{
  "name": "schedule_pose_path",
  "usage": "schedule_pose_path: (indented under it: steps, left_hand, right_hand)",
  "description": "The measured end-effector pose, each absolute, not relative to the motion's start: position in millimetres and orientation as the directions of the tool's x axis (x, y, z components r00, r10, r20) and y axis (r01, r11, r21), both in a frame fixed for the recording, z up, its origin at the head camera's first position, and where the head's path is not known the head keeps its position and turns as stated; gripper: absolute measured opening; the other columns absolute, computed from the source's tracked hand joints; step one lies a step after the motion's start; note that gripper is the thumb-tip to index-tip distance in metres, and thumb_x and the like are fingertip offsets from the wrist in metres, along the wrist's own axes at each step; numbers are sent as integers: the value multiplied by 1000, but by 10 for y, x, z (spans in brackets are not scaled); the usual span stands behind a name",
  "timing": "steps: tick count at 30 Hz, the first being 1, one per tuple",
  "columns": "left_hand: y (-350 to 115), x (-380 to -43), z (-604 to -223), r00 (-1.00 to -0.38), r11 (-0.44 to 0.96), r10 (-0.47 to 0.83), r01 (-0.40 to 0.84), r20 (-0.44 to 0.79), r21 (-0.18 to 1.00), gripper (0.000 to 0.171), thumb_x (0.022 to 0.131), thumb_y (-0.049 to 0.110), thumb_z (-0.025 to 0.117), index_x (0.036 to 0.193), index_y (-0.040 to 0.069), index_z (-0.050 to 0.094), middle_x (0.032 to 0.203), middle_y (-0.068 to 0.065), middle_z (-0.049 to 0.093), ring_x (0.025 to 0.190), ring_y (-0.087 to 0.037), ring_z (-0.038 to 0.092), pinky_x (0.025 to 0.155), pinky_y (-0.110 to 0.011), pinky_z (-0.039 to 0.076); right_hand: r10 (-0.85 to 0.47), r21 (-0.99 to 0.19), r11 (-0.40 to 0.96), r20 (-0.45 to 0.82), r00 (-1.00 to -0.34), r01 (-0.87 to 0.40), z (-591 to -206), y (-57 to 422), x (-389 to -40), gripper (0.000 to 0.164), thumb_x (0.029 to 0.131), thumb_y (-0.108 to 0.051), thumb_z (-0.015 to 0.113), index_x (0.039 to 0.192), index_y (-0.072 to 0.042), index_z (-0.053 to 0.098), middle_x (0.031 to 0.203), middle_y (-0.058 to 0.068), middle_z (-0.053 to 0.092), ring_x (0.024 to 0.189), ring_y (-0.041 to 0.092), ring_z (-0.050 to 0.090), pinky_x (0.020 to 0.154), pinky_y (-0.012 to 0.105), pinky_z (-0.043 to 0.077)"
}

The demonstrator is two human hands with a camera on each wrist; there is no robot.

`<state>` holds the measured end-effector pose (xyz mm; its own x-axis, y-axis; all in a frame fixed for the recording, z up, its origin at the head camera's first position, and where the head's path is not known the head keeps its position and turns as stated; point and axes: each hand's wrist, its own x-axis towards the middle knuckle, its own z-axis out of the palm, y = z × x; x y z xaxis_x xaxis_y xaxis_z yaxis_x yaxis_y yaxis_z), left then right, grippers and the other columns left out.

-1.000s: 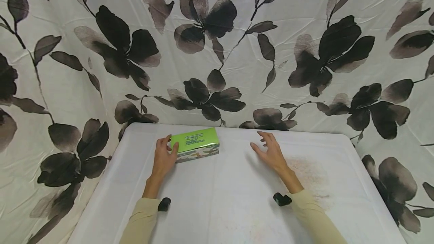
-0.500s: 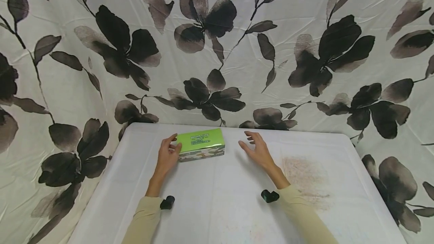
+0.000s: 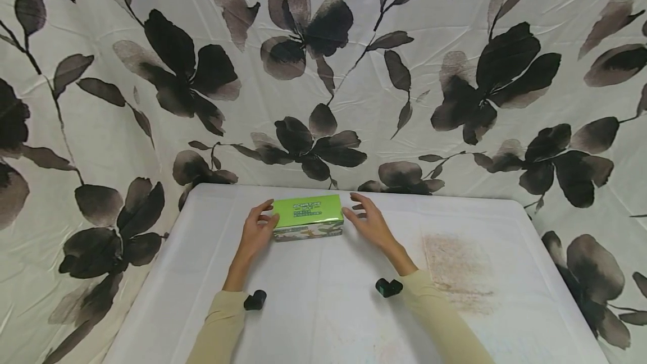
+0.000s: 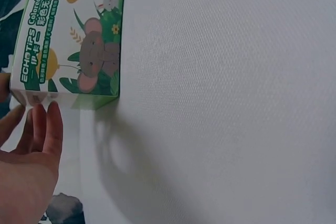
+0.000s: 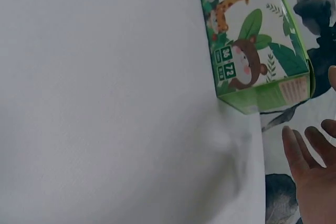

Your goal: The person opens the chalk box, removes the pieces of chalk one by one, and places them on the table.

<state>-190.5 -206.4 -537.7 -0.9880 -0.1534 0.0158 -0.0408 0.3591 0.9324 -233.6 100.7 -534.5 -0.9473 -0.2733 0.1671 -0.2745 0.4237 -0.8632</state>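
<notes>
A green-topped box of colored chalk [image 3: 308, 210] lies near the back edge of the table, with a giraffe and an elephant printed on its front in the left wrist view. Against its left end rests my left hand [image 3: 255, 235], fingertips on the end panel and thumb at the top edge. At the opposite end my right hand [image 3: 374, 226] is held with fingers spread. The right wrist view shows a gap between the right fingers [image 5: 294, 153] and the box's end panel [image 5: 286, 92].
White cloth covers the table [image 3: 313, 308], and a reddish-brown smudge [image 3: 457, 268] marks it at the right. A white curtain [image 3: 394, 89] with dark printed flowers hangs behind. A small black device [image 3: 255, 300] sits at each wrist.
The chalk box has slid to the right along the table with my left hand against it. My right hand has moved left toward the box's right end.
</notes>
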Motion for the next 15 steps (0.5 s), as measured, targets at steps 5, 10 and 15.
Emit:
schedule_pose_path:
  steps: [5, 10, 15]
  left_hand:
    - [-2060, -1917, -5388, -992, 340, -128, -28, 16, 940, 49, 104, 13, 57, 151, 5, 48, 140, -20, 51, 115, -32, 53, 94, -38, 46]
    - [-2045, -1927, -5410, -994, 311, -108, -11, 24, 950, 47, 105, 13, 58, 151, 6, 50, 140, -21, 53, 117, -33, 55, 94, -38, 47]
    - [-2025, -1939, -5409, -995, 286, -97, -25, 3, 958, 47, 105, 16, 59, 151, 8, 50, 141, -20, 53, 119, -33, 54, 94, -36, 47]
  right_hand:
    - [-296, -883, 399, 131, -946, -247, -5343, 958, -2383, 59, 104, -29, 64, 153, -2, 43, 151, 18, 49, 127, 34, 58, 104, 46, 51]
    - [-343, -902, 356, 118, -932, -245, -5234, 940, -2363, 58, 105, -21, 62, 153, 3, 40, 152, 23, 46, 128, 41, 56, 105, 49, 50]
    - [-381, -920, 323, 87, -921, -220, -5177, 925, -2365, 59, 104, -13, 62, 154, 7, 36, 155, 28, 40, 131, 47, 51, 108, 55, 46]
